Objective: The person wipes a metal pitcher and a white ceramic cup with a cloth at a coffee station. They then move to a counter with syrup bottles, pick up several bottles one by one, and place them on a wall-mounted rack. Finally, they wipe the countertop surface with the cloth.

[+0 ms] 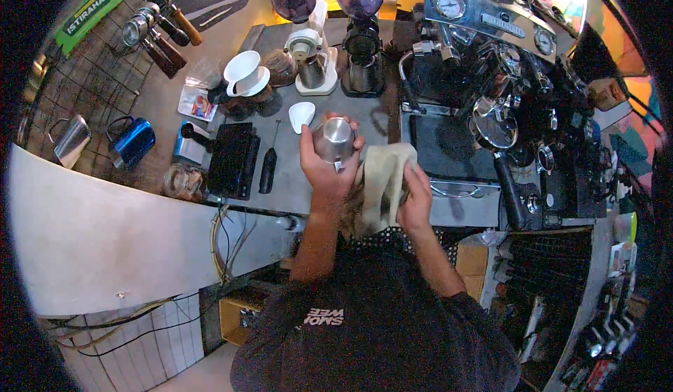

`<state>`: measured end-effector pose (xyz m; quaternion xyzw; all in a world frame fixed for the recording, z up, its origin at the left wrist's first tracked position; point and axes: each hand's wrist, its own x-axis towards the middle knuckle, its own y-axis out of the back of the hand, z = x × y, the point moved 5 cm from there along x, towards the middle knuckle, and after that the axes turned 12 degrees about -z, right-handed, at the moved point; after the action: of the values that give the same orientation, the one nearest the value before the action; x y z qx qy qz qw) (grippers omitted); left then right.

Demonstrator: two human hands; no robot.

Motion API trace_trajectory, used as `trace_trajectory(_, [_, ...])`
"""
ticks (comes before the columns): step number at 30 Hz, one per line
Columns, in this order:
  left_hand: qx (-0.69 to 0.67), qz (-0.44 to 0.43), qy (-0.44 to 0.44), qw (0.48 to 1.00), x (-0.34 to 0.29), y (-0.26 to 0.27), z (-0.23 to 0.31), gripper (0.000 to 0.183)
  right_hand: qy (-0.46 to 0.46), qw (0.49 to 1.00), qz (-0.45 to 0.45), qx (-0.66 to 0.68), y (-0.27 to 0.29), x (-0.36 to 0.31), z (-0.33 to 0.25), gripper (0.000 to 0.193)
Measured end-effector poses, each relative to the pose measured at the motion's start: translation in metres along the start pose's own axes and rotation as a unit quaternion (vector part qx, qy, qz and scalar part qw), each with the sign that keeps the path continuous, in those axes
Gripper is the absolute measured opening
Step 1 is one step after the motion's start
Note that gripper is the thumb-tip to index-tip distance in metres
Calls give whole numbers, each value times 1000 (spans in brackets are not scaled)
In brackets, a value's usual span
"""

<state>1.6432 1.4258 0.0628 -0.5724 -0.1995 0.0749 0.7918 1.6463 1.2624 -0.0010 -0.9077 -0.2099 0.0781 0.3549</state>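
Observation:
My left hand (324, 169) is closed around a small stainless steel cup (334, 134), with the thumb on its left side and fingertips showing on its right. A little tab or handle end sticks out at the cup's near side. Just to the right, my right hand (416, 199) grips a beige cloth (383, 175) that hangs in folds, apart from or barely beside the cup; I cannot tell if they touch. Beyond my left fingers lies a white scoop-shaped dish (302, 117) on the grey counter (298, 175).
Two coffee grinders (317, 66) stand at the back. An espresso machine (484, 24) fills the right, with a portafilter (495, 126) before it. Left are a black scale (233, 161), a black handheld frother (268, 171), a white dripper (246, 73), a glass jar (184, 180) and a blue pitcher (131, 142).

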Motion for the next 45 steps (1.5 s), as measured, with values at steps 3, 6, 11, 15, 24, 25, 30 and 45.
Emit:
trace_trajectory(3, [-14,33,21,999,-4,0,-3,50,3,999,-27,-23,-5,-1,-4,36])
trace_trajectory(6, [79,25,-2,997,-5,-3,0,50,-2,986,-47,-160,-19,-7,-13,35])
trace_trajectory(11, [372,130,-103,913,-17,9,-11,44,98,893,-93,-430,-61,5,-26,34])
trace_trajectory(15, [513,-33,-196,835,-24,-6,-5,58,-2,975,-26,-221,-34,29,-13,46])
trace_trajectory(24, [522,-200,-148,816,-22,-7,-1,57,-215,951,-94,-202,-32,28,15,36])
trace_trajectory(25, [536,-180,-148,811,-23,-9,-1,57,-201,949,-90,-224,-35,25,13,35])
trace_trajectory(30, [499,-127,-159,843,-26,-11,-2,53,-136,963,-102,-212,-23,23,30,34])
trace_trajectory(45, [627,56,-172,758,-31,-8,14,43,242,825,-111,-499,-61,-8,-19,16])
